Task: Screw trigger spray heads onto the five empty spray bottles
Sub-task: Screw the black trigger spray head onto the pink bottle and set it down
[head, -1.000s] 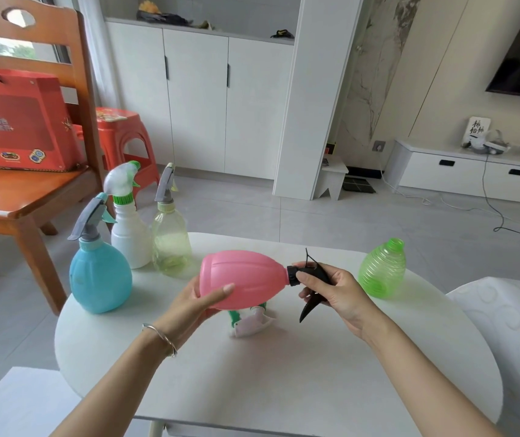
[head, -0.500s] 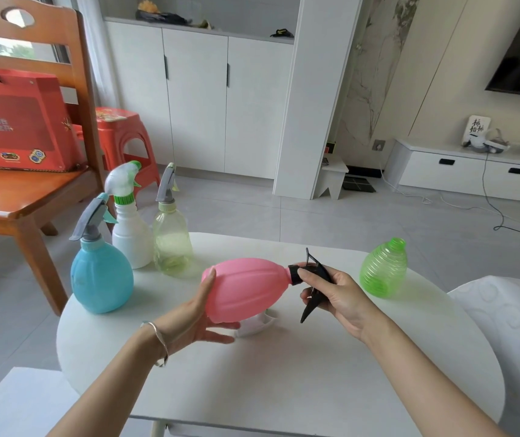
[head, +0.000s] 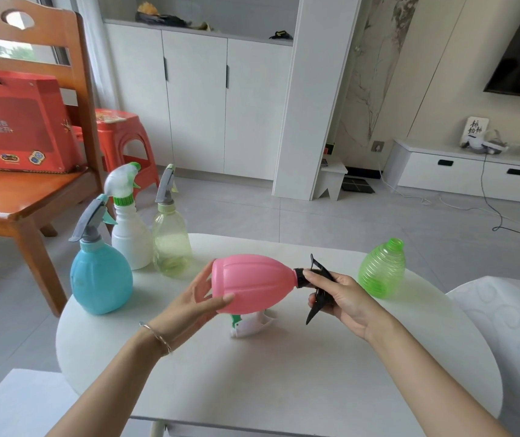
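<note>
Both hands holding pink bottle [head: 252, 283] sideways above white table [head: 284, 373].
Left hand [head: 194, 302] is cupping the bottle's base, fingers spread; right hand [head: 339, 296] is pinching the black trigger head [head: 317, 287] at the neck, wrist bent inward.

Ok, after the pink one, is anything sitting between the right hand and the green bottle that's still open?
Nothing visible. The right hand holds the black spray head at the pink bottle neck; the green bottle stands uncapped just beyond it, with bare table between.
</note>
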Demonstrator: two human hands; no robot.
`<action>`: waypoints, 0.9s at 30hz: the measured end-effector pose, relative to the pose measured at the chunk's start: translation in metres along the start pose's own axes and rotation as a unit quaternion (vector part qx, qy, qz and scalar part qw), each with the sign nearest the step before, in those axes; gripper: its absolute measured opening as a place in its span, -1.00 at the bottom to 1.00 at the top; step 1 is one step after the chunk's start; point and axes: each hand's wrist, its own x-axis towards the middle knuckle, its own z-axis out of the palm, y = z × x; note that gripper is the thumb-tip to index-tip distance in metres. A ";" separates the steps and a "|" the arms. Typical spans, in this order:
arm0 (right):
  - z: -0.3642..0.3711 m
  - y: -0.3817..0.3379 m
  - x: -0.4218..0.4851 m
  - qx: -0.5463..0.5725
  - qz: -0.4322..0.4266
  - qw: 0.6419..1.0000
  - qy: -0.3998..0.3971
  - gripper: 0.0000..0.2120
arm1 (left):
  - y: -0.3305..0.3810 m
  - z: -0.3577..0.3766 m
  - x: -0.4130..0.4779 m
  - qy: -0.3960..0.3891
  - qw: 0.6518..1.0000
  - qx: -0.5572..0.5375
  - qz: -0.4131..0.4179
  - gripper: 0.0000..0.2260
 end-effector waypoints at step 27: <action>0.004 -0.003 -0.002 -0.015 -0.008 1.000 -0.014 -0.87 | -0.006 0.001 0.003 0.038 0.998 -0.021 -0.038 -0.11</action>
